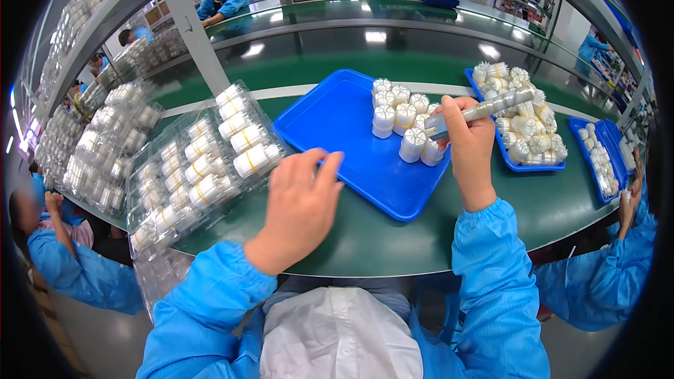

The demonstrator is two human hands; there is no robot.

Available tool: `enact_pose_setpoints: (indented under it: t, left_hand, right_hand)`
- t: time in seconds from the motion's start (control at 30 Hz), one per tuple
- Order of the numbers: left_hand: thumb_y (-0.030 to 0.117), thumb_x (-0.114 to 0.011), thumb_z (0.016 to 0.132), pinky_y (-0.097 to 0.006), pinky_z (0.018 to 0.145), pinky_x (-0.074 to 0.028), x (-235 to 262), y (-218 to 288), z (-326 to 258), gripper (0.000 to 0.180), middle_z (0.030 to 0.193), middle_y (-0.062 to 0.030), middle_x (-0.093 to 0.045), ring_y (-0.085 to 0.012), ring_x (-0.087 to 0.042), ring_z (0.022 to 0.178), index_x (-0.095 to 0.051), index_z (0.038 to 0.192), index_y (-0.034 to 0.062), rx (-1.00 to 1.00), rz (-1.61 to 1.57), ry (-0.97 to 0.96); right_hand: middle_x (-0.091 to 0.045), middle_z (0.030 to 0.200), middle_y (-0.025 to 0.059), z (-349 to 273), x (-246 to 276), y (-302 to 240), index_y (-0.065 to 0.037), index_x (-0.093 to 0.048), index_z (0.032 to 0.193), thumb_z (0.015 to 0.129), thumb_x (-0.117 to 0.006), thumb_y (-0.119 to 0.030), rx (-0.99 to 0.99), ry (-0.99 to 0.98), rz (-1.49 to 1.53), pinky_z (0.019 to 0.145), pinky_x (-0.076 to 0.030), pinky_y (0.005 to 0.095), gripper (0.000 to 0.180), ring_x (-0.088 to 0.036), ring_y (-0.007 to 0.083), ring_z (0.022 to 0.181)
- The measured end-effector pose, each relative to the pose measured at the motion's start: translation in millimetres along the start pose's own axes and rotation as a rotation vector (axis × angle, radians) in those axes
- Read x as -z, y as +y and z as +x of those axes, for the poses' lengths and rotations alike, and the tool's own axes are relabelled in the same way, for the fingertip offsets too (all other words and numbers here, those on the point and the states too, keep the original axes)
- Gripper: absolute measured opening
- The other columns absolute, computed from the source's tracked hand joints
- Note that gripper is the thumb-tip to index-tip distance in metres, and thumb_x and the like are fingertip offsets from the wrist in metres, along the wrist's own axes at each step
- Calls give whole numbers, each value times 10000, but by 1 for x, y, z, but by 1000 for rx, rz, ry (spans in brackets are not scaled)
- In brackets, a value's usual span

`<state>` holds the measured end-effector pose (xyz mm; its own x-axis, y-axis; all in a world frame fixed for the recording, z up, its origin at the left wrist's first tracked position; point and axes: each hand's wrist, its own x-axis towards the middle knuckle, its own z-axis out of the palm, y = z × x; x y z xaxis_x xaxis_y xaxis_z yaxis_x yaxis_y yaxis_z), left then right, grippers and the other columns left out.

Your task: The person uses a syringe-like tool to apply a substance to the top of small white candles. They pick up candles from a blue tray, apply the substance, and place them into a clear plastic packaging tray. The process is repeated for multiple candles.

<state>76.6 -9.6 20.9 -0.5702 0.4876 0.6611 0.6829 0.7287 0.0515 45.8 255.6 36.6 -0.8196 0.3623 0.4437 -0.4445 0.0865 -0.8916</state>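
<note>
My right hand [467, 144] grips a long, slim grey tool [500, 104] that looks wrapped in clear film. Its flat pale tip points left and down at a group of white cylinders [404, 118] with spoke-like lines on top. They stand upright in a blue tray [326, 116], toward its right side; my hand hides some of them. Whether the tip touches a cylinder, I cannot tell. At the tray's near left edge, my left hand [302, 203] hovers with fingers apart and holds nothing.
Clear plastic blister trays [242, 126] of white cylinders with yellow bands lie at left, with stacked packs [98, 147] beyond. A heaped blue tray [519, 167] stands right. Co-workers in blue sit on both sides and across the green conveyor [295, 56]. A metal post [186, 24] rises behind.
</note>
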Motion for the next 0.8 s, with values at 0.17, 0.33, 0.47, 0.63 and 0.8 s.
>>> enact_pose_setpoints:
  t: [0.17, 0.33, 0.47, 0.63, 0.8]
  left_hand:
    - [94, -693, 859, -452, 917, -501, -67, 1, 76, 458, 1156, -226, -591, -411, -585, 1052, -545, 1264, -60, -19, -178, -5]
    - [93, -694, 848, -475, 823, -555, -116, -5, 120, 381, 1099, -265, -574, -417, -637, 996, -564, 1162, -79, 134, -193, -308]
    - [95, -686, 847, -490, 824, -549, -121, -13, 118, 299, 1104, -261, -573, -427, -643, 968, -595, 1076, -74, 76, -216, -228]
    - [84, -679, 849, -484, 829, -543, -85, -10, 114, 277, 1100, -253, -576, -417, -632, 971, -614, 1084, -47, 88, -189, -167]
    - [135, -717, 876, -444, 846, -515, -1, -2, 76, 345, 1091, -171, -602, -360, -618, 977, -618, 1175, -6, -50, -278, -2]
  right_hand:
    - [-636, 715, 17, -8, -11, 10, -32, -667, 852, 974, -695, -246, -53, -46, -43, 475, -410, 213, 247, -548, 58, 556]
    - [-657, 756, 50, -10, -11, 17, -20, -656, 884, 995, -664, -240, -99, -182, 94, 466, -424, 217, 246, -571, 74, 566]
    - [-674, 788, 91, -13, -17, 14, -3, -645, 919, 1008, -634, -236, -188, -220, 222, 465, -463, 238, 249, -597, 110, 568]
    - [-678, 785, 99, -15, -20, 14, 5, -644, 934, 1006, -628, -219, -171, -225, 232, 469, -467, 245, 237, -602, 124, 571]
    - [-681, 780, 102, -16, -13, 13, 6, -664, 930, 1003, -632, -210, -83, -189, 222, 476, -456, 246, 231, -601, 122, 576]
